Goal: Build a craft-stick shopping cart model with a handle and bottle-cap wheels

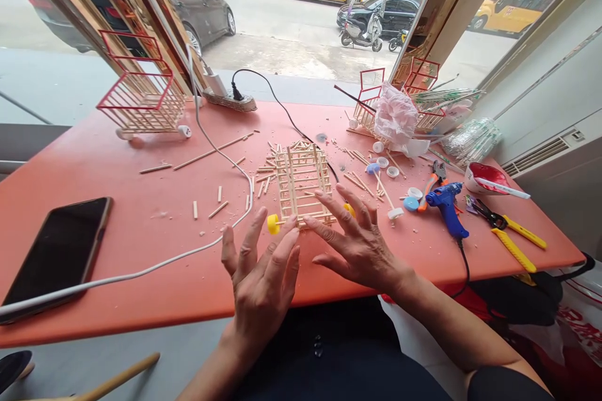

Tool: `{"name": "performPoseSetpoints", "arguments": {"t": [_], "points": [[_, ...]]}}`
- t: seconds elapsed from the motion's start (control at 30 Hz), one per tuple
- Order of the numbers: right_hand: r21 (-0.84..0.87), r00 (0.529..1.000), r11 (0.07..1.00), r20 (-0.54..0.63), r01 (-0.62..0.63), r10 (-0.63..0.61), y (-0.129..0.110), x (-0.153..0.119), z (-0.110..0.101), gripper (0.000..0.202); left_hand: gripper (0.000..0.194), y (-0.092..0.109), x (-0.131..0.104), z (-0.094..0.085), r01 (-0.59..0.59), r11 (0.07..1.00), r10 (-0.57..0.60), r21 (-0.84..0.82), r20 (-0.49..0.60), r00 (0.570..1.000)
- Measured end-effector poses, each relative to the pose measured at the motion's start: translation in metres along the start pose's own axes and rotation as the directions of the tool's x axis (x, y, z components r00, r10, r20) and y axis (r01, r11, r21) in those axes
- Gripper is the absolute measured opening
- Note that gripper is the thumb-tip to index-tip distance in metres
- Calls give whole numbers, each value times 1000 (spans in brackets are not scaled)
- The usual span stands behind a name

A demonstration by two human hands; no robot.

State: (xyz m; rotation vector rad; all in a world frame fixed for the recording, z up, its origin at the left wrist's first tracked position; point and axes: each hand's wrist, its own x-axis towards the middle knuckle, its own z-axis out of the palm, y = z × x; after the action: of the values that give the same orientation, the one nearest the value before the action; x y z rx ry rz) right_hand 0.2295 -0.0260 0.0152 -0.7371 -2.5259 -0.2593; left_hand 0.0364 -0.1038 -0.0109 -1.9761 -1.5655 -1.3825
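A small cart frame of thin wooden sticks (306, 183) lies on the tabletop in front of me. Along its near end runs a stick axle (308, 218) with a yellow bottle cap (273, 223) as a wheel on the left. A second yellow cap (348, 209) shows partly behind my right fingers. My left hand (263, 269) is open, its index fingertip at the axle. My right hand (362, 244) is open too, fingers spread over the frame's right near corner, one fingertip at the axle. Whether the fingertips press on it, I cannot tell.
Cut sticks (266, 172) lie scattered around the frame. To the right are a blue glue gun (446, 207), orange pliers (433, 185) and yellow-handled cutters (512, 235). A phone (56, 250), white cable (188, 255) and finished stick cart (141, 94) are on the left.
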Motion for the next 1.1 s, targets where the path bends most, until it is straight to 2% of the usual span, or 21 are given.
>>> {"name": "performPoseSetpoints", "arguments": {"t": [0.2, 0.5, 0.87, 1.1], "points": [[3, 1000, 1000, 7, -3, 3, 0, 0, 1, 58, 51, 0, 1, 2, -4, 1000, 4, -3, 28, 1000], [2, 1000, 1000, -12, -13, 13, 2, 1, -3, 53, 48, -6, -2, 2, -17, 998, 15, 57, 35, 999], [5, 999, 999, -40, -33, 33, 4, -1, -6, 49, 59, -7, -2, 2, 3, 999, -5, 33, 32, 999], [19, 999, 999, -47, -25, 26, 7, -1, -5, 49, 57, -7, -2, 4, -8, 1000, 7, 24, 24, 1000]]}}
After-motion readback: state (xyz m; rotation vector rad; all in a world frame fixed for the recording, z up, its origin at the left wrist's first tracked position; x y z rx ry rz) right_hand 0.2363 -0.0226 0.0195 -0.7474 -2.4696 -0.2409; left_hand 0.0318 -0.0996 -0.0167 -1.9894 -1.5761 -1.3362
